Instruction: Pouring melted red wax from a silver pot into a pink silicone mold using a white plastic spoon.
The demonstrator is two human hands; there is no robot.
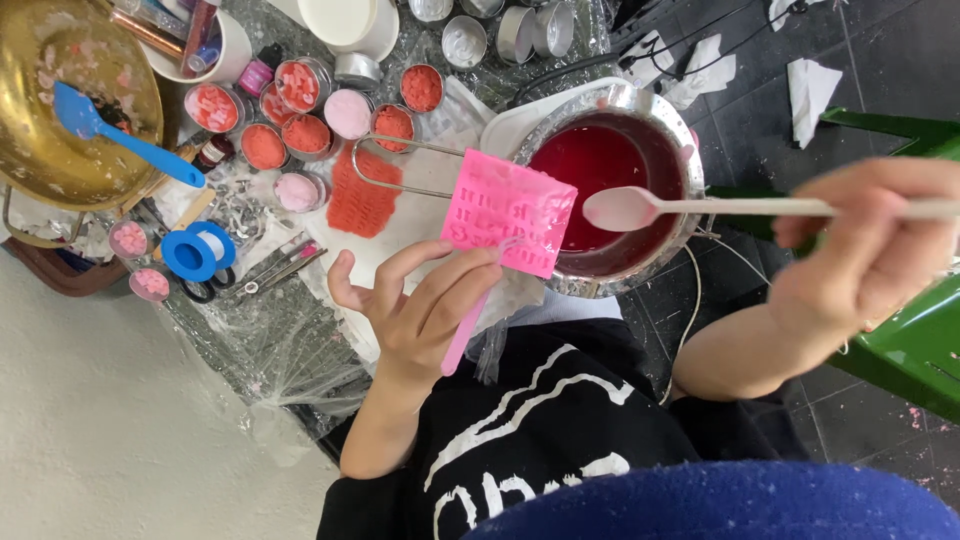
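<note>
My left hand (425, 300) holds a bright pink silicone mould (508, 210) by its near edge, together with a thin pink stick (465, 335) that points down toward my body. The mould hangs beside a metal pot (690, 170) filled with dark red liquid (600, 165). My right hand (870, 250) grips the long pale handle of a spoon (625, 208). The spoon's bowl, coated pale pink, hovers over the red liquid, just right of the mould.
Several small tins of pink and red wax (305, 130) cluster on the plastic-covered table. A brass bowl (30, 150) with a blue spatula (110, 130) sits at left, a blue spool (197, 250) below it. A green chair (910, 340) stands at right on dark tiles.
</note>
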